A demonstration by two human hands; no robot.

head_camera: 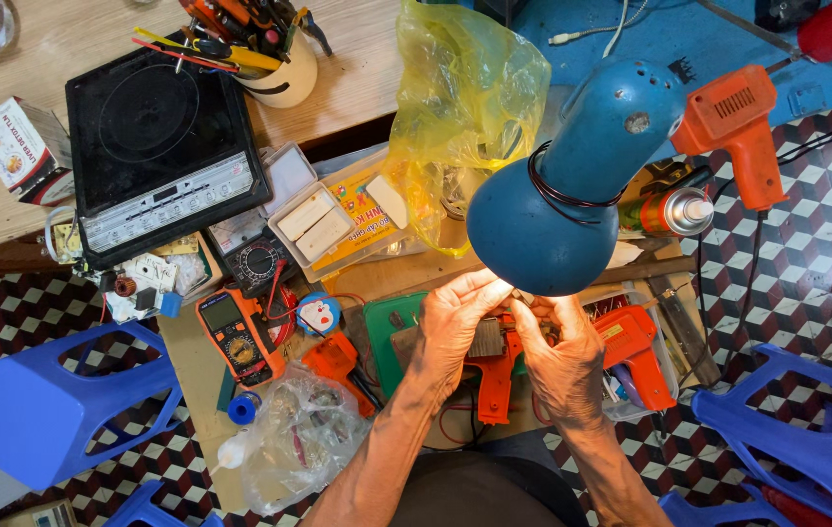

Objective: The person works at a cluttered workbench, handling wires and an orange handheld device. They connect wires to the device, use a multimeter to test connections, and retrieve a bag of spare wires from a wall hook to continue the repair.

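My left hand [455,327] and my right hand [562,356] meet under the lit shade of a blue desk lamp [572,190]. Both pinch something small between the fingertips; the lamp's shade hides it, so I cannot tell what it is. Just below the hands lies an orange tool [494,376] beside a small grey ribbed part [486,338] on a green mat [392,317]. My forearms come up from the bottom edge.
A black induction hob [158,146] lies at upper left, with an orange multimeter [238,337] and an analogue meter [258,262] below it. Orange glue guns [740,127] [635,351], a spray can [674,210], a yellow bag [465,98], a clear bag [304,439] and blue stools [55,405] [806,429] crowd around.
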